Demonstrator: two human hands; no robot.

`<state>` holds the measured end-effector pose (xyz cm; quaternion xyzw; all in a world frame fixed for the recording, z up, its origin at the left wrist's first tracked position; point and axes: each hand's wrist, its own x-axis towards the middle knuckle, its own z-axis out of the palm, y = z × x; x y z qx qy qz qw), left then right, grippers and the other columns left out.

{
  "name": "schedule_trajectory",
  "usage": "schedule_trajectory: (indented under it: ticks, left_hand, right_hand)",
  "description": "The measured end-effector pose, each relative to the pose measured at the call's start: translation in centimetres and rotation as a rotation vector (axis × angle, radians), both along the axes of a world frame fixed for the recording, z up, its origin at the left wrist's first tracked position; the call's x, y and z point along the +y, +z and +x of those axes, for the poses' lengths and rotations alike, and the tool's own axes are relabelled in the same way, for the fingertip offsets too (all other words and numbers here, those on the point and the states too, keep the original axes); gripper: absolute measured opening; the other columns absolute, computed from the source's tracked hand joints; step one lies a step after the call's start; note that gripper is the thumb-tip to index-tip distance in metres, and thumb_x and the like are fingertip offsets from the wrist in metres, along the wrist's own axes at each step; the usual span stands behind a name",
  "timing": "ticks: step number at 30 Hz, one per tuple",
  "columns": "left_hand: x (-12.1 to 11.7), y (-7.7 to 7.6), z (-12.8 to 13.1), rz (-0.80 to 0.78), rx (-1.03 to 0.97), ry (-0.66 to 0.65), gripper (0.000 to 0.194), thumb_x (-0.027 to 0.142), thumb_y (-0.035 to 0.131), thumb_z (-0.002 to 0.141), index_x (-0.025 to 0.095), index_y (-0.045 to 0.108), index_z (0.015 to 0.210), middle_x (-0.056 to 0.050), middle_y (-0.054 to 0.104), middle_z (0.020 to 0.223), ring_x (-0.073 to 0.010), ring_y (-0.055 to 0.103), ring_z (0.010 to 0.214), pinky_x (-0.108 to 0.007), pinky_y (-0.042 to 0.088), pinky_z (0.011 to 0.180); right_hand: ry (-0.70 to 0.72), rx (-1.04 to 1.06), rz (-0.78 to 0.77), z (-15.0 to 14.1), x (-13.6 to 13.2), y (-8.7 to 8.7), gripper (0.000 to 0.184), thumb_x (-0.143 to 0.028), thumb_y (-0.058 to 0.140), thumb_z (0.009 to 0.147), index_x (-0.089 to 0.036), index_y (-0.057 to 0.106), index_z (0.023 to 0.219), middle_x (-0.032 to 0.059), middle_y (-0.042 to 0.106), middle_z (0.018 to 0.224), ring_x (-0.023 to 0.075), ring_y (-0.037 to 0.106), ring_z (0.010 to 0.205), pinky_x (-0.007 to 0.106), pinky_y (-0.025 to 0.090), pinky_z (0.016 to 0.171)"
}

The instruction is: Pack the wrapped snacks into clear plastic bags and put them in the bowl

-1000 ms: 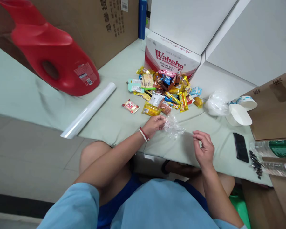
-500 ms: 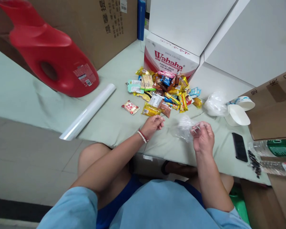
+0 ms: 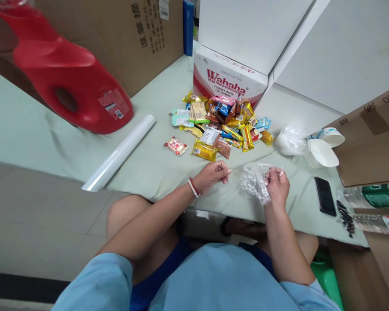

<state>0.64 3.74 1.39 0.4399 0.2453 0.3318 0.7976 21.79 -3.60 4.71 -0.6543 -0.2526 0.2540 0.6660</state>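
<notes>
A crumpled, see-through plastic bag (image 3: pixel 255 180) hangs from the pinched fingers of my right hand (image 3: pixel 278 185), just above the table's front part. My left hand (image 3: pixel 213 177), with bracelets at the wrist, is closed with its fingers curled in; nothing shows in it and a gap parts it from the bag. Beyond my hands lies a heap of small wrapped snacks (image 3: pixel 233 123) in yellow, brown, blue and pink wrappers. A yellow snack packet (image 3: pixel 203 150) is nearest to my left hand. One red-and-cream packet (image 3: pixel 176 146) lies apart on the left.
A red jug (image 3: pixel 74 82) and a white roll (image 3: pixel 119 153) are on the left. Behind the snacks stands a Wahaha carton (image 3: pixel 228 77). To the right are a bunched plastic bag (image 3: pixel 291 139), paper bowls (image 3: pixel 320 154), a phone (image 3: pixel 325 196) and plastic bottles (image 3: pixel 379 195).
The plastic bag has passed from my left hand to my right, which has closed on it. My left hand has let go and stays closed near the same place.
</notes>
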Motion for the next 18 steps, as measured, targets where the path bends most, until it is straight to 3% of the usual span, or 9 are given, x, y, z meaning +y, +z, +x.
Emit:
schedule_trajectory:
  ticks: [2,5,9,12,15,18]
  left_hand:
    - [0.5,0.3,-0.4,-0.032,-0.035,-0.022,0.051,0.056,0.085,0.072,0.017,0.052,0.077,0.002,0.062,0.072,-0.0079,0.057,0.061,-0.025,0.048,0.065]
    - [-0.1,0.3,0.0,-0.059,0.043,-0.029,0.051,0.052,0.089,0.068,0.016,0.058,0.087,-0.002,0.066,0.089,-0.0107,0.063,0.076,-0.027,0.051,0.073]
    - [-1.9,0.0,1.3,-0.149,0.071,-0.157,0.068,0.047,0.096,0.058,0.021,0.063,0.111,-0.01,0.063,0.122,-0.0171,0.067,0.096,-0.033,0.053,0.08]
    - [-2.6,0.2,1.8,-0.094,0.042,-0.258,0.061,0.054,0.091,0.063,0.017,0.067,0.105,-0.009,0.067,0.109,-0.0166,0.066,0.092,-0.033,0.051,0.082]
    - [-2.8,0.3,1.8,0.087,0.148,-0.102,0.053,0.055,0.089,0.066,0.016,0.065,0.091,-0.002,0.065,0.085,-0.0125,0.059,0.08,-0.028,0.048,0.079]
    - [-3.0,0.3,2.0,0.235,0.246,0.082,0.048,0.052,0.088,0.068,0.017,0.061,0.088,0.002,0.059,0.08,-0.0111,0.054,0.075,-0.026,0.046,0.074]
  right_hand:
    - [0.008,0.061,-0.009,1.3,-0.2,-0.3,0.039,-0.048,0.083,0.073,-0.019,0.06,0.083,-0.0092,0.054,0.059,0.0051,0.04,0.043,0.02,0.032,0.041]
    - [0.014,0.277,0.031,2.0,-0.2,-1.5,0.034,-0.039,0.085,0.069,-0.019,0.061,0.081,-0.0078,0.056,0.062,0.0078,0.05,0.049,0.02,0.043,0.046]
    - [0.192,0.459,0.08,0.9,0.1,-4.1,0.02,-0.037,0.073,0.078,-0.022,0.06,0.077,-0.0046,0.058,0.063,0.012,0.056,0.051,0.024,0.049,0.046]
    - [0.208,0.445,0.087,0.0,0.0,-5.6,0.019,-0.037,0.072,0.079,-0.024,0.058,0.075,-0.0056,0.055,0.061,0.0113,0.052,0.049,0.023,0.046,0.043]
    - [0.156,0.342,0.086,-1.1,-0.3,-6.4,0.024,-0.039,0.076,0.076,-0.024,0.057,0.078,-0.0066,0.054,0.063,0.0111,0.05,0.051,0.023,0.044,0.045]
    - [0.097,0.085,0.059,-2.6,-0.4,-6.4,0.029,-0.04,0.078,0.073,-0.022,0.056,0.08,-0.007,0.053,0.065,0.0106,0.048,0.055,0.023,0.042,0.05]
